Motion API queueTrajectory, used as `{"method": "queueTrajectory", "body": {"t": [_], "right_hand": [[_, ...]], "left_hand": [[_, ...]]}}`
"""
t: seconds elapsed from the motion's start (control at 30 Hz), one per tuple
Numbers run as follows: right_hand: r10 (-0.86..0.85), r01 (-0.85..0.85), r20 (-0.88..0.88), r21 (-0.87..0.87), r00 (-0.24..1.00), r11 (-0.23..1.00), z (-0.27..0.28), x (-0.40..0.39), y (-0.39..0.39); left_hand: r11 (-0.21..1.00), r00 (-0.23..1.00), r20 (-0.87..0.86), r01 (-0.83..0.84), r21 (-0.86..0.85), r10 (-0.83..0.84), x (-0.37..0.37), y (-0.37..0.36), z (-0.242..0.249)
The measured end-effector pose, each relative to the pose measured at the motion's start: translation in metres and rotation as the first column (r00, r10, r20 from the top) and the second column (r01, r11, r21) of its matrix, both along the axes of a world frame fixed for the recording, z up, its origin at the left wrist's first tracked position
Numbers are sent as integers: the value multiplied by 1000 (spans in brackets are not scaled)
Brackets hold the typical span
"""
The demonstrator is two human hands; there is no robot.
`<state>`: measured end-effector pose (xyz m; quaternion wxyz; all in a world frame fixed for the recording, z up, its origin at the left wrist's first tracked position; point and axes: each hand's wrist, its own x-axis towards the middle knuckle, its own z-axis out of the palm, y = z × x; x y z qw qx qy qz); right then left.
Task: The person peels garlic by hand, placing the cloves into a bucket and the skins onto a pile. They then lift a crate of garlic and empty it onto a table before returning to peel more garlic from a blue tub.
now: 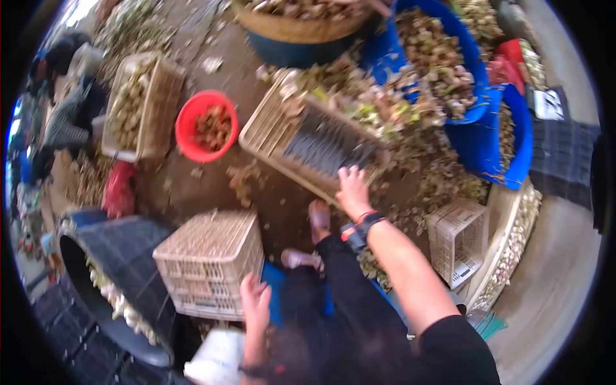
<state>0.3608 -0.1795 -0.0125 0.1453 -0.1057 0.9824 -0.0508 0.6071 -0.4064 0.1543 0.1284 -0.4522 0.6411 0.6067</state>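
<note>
My right hand point(352, 189) reaches forward, fingers apart, to the near edge of a beige plastic crate point(262, 131). Inside that crate lies a dark ridged panel point(324, 142), with dry leafy scraps at its far edge. My left hand point(255, 305) is held low, fingers parted and holding nothing. It overlaps the right side of a second beige crate point(208, 247), whose flat face is turned up. Behind the left wrist is a white container point(218, 355).
A red basin point(183, 131) holds brown pieces. Blue tubs point(478, 70) of bulbs like garlic stand at the right. A filled crate point(163, 106) and a person point(67, 125) are at the left. Another crate point(443, 240) lies tipped. Peelings point(423, 173) litter the floor.
</note>
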Motion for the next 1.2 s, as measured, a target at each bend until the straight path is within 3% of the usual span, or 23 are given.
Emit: {"method": "queueTrajectory", "body": {"t": [0.07, 0.13, 0.2, 0.33, 0.4, 0.43, 0.47, 0.5, 0.53, 0.57, 0.6, 0.63, 0.67, 0.73, 0.77, 0.8, 0.83, 0.87, 0.9, 0.93, 1.0, 1.07, 1.2], "right_hand": [[-7, 18, 54, -196, 999, 980, 25, -17, 2], [-90, 147, 170, -357, 981, 923, 71, -36, -8], [-84, 139, 153, -398, 985, 907, 117, -38, -14], [65, 58, 235, -482, 970, 874, 213, 9, -33], [193, -36, 243, -531, 951, 846, 259, 35, -52], [216, -14, 265, -600, 940, 800, 271, 49, -63], [233, 13, 280, -665, 931, 747, 280, 60, -76], [376, 8, 341, -750, 862, 661, 285, 71, -90], [495, 25, 376, -814, 783, 580, 285, 81, -100], [650, 102, 426, -874, 629, 475, 281, 96, -103], [777, 203, 425, -905, 465, 373, 274, 111, -104], [847, 253, 445, -890, 292, 380, 268, 120, -104], [893, 308, 436, -869, 108, 387, 262, 127, -101], [775, 477, 625, -710, 90, 517, 243, 126, -92], [650, 416, 719, -684, 245, 600, 229, 121, -87], [458, 430, 723, -682, 517, 591, 207, 127, -78], [265, 456, 774, -572, 575, 682, 189, 118, -69], [74, 446, 697, -534, 714, 719, 170, 122, -55], [-64, 475, 595, -567, 801, 673, 152, 125, -42], [-147, 643, 715, -494, 683, 585, 148, 115, -27], [-307, 780, 726, -503, 615, 372, 128, 119, 1], [-438, 808, 679, -485, 589, 335, 108, 129, 28], [-593, 858, 622, -418, 511, 299, 64, 153, 57]], "left_hand": [[988, 988, 10, 154, -1, -154, -51, 14, -2], [969, 969, -5, 246, 24, -246, -84, 29, -10], [962, 971, -38, 239, 135, -236, -124, 50, -5], [971, 960, -220, -131, 198, 174, -176, 74, 22], [896, 883, -170, -415, 155, 438, -179, 58, 62], [873, 865, -131, -487, 21, 485, -170, 48, 85], [859, 835, -242, -511, -7, 495, -158, 35, 102], [854, 887, -241, -451, -259, 395, -145, 21, 121], [839, 942, 21, -288, -461, 335, -125, 0, 139], [835, 948, -154, -317, -450, 278, -108, -18, 150], [774, 933, -179, -359, -521, 312, -84, -32, 152], [706, 992, -59, -119, -699, 110, -55, -53, 150], [646, 996, -1, -60, -761, 92, -40, -60, 152], [617, 969, 244, 170, -768, 37, -12, -75, 143], [576, 951, 308, 258, -776, -10, 14, -87, 119], [525, 927, 370, 341, -779, -53, 46, -99, 81], [510, 916, 382, 388, -767, -123, 78, -115, 42], [488, 900, 391, 435, -757, -194, 114, -131, -2], [472, 899, 349, 436, -766, -263, 161, -143, -51], [478, 892, 331, 446, -756, -308, 183, -151, -68], [890, 965, 142, 259, -376, -221, 194, -156, -96], [894, 963, 104, 268, -360, -247, 183, -167, -90], [902, 973, -29, 199, -384, -227, 73, -152, -59]]}}
